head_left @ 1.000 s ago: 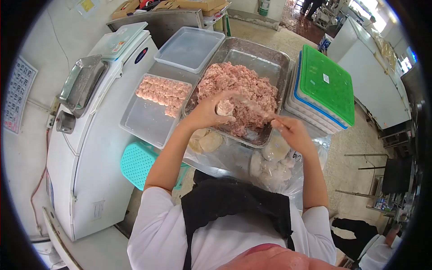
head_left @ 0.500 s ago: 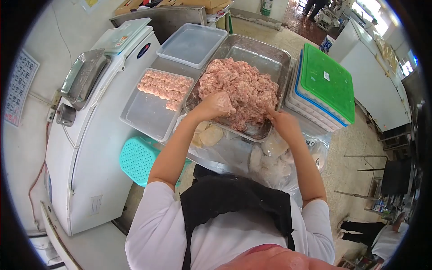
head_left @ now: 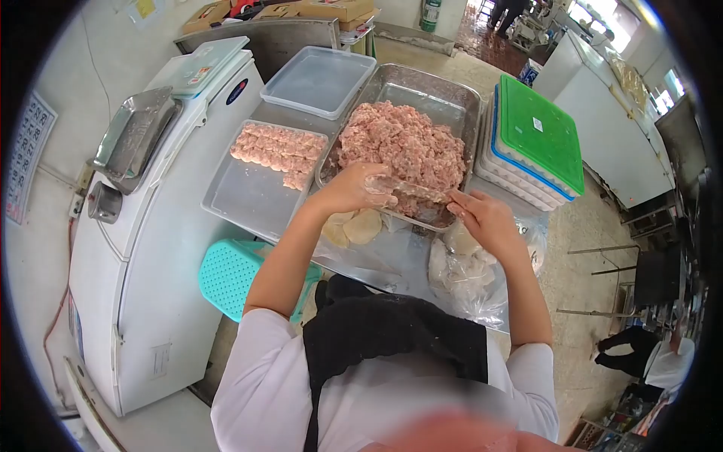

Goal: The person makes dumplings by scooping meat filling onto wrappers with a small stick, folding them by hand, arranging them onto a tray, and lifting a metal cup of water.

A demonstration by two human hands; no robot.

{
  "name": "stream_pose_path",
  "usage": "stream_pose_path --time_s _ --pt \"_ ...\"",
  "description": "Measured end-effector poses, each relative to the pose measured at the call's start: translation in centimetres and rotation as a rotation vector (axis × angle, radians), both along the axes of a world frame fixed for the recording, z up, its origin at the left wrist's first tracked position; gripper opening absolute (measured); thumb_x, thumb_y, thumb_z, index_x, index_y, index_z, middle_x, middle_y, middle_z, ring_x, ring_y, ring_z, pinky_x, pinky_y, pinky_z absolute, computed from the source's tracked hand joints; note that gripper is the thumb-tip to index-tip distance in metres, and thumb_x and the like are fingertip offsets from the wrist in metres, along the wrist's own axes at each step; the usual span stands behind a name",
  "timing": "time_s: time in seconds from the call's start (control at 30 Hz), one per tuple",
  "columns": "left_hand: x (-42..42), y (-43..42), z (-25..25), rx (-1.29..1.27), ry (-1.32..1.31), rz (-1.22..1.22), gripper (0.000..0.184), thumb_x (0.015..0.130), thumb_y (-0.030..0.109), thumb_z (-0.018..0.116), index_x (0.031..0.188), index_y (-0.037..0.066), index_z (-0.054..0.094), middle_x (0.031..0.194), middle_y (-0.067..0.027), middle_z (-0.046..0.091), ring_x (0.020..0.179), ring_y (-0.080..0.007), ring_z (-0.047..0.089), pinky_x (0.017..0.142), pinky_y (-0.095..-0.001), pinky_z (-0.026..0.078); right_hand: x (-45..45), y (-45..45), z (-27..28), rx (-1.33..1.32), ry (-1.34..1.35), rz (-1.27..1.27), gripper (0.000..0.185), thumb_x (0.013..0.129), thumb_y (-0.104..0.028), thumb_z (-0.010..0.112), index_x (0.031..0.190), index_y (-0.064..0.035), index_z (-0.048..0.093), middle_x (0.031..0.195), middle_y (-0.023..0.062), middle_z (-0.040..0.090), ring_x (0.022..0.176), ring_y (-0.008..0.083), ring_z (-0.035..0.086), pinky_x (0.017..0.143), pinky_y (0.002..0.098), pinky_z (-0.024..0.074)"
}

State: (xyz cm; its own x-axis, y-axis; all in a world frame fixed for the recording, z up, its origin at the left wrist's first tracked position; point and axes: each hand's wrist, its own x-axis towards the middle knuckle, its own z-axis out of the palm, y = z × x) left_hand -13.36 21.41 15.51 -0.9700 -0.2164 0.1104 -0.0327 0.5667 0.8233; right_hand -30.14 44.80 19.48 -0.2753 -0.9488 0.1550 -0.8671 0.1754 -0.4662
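A large metal tray holds a mound of ground meat. Over its near edge, my left hand is curled, meat on its fingers; what lies inside the fingers is hidden. My right hand pinches the end of a narrow, meat-smeared tool that reaches toward the left fingers. Its exact kind does not show. Round pale dough wrappers lie below my left hand. Beside my right forearm sits a clear plastic bag with pale contents. Rows of shaped meat pieces fill the far part of a plastic container at left.
Stacked containers with a green lid stand right of the tray. A translucent lid lies at the back left. A turquoise stool and a white chest freezer are on the left. Another person is at the lower right.
My right hand has drawn back from the meat, and the smeared tool now spans toward my left hand. My left hand has shifted slightly nearer to me. The whole view has tilted a little.
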Motion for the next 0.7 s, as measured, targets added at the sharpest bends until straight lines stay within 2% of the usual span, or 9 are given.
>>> stream_pose_path --time_s 0.07,0.17,0.27,0.37,0.47,0.57,0.6,0.7 --pt "0.9 -0.6 -0.3 0.123 0.011 0.003 0.034 0.071 0.023 0.08 0.093 0.004 0.063 0.092 -0.0078 0.062 0.09 -0.0195 0.058 0.085 -0.034 0.044 2.6 0.1 0.2 -0.047 0.056 -0.048 0.028 0.09 -0.026 0.058 0.113 -0.011 0.065 0.097 0.0144 0.066 0.084 0.0342 0.063 0.073 0.0422 0.0508" --pt "1.7 -1.8 -0.5 -0.019 0.134 -0.025 0.033 0.071 0.023 0.08 0.092 0.004 0.062 0.09 -0.007 0.061 0.087 -0.0188 0.058 0.082 -0.0322 0.045 3.5 -1.5 0.3 0.058 0.13 -0.042 0.03 0.091 -0.026 0.056 0.115 -0.0106 0.063 0.093 0.0141 0.065 0.084 0.0342 0.063 0.072 0.042 0.0509" --pt "4.3 -2.9 -0.8 0.136 0.178 0.045 0.032 0.071 0.022 0.081 0.089 0.003 0.061 0.088 -0.0057 0.062 0.085 -0.0176 0.058 0.079 -0.0312 0.046 5.4 -2.4 2.4 -0.026 0.063 -0.083 0.029 0.09 -0.022 0.059 0.114 -0.0059 0.063 0.094 0.0173 0.065 0.083 0.0353 0.063 0.071 0.0421 0.0501" --pt "7.2 -4.5 0.5 0.185 0.06 0.077 0.032 0.07 0.02 0.081 0.088 0.004 0.061 0.087 -0.0052 0.064 0.084 -0.0174 0.059 0.078 -0.0306 0.047 9.6 -5.4 1.5 0.08 0.029 -0.054 0.032 0.09 -0.023 0.059 0.114 -0.0019 0.062 0.102 0.0179 0.065 0.093 0.036 0.062 0.079 0.0395 0.05" --pt "9.5 -7.9 -1.1 -0.037 0.082 0.171 0.033 0.069 0.019 0.082 0.091 0.004 0.062 0.088 -0.0044 0.066 0.084 -0.017 0.061 0.076 -0.0315 0.047 10.2 -8.4 -2.5 -0.009 -0.121 0.009 0.034 0.091 -0.021 0.059 0.117 0.002 0.06 0.106 0.0194 0.065 0.099 0.0323 0.062 0.086 0.0356 0.0482" --pt "13.1 -12.1 -1.2 0.089 -0.106 0.245 0.039 0.068 0.021 0.082 0.098 0.005 0.062 0.091 -0.0071 0.066 0.084 -0.018 0.062 0.076 -0.0317 0.048 11.1 -9.7 -3.8 -0.147 -0.298 -0.129 0.031 0.093 -0.021 0.058 0.115 0.0012 0.062 0.11 0.0215 0.064 0.101 0.0308 0.064 0.086 0.0351 0.0483" --pt "14.6 -13.2 -1.5 0.097 -0.079 0.287 0.041 0.067 0.022 0.082 0.098 0.005 0.061 0.091 -0.0086 0.065 0.086 -0.0202 0.062 0.077 -0.0331 0.048 11.9 -9.7 -4.0 -0.177 -0.397 -0.227 0.031 0.094 -0.02 0.057 0.114 0.0026 0.062 0.111 0.0182 0.066 0.103 0.022 0.063 0.088 0.0303 0.0463" --pt "18.4 -17.1 -4.2 0.097 -0.036 0.367 0.046 0.065 0.024 0.082 0.101 0.005 0.059 0.095 -0.0122 0.064 0.089 -0.0254 0.062 0.079 -0.0365 0.049 11.9 -8.1 -6.5 -0.222 -0.518 -0.359 0.029 0.094 -0.019 0.057 0.114 0.0007 0.063 0.095 0.007 0.068 0.085 0.012 0.061 0.076 0.0246 0.0466"
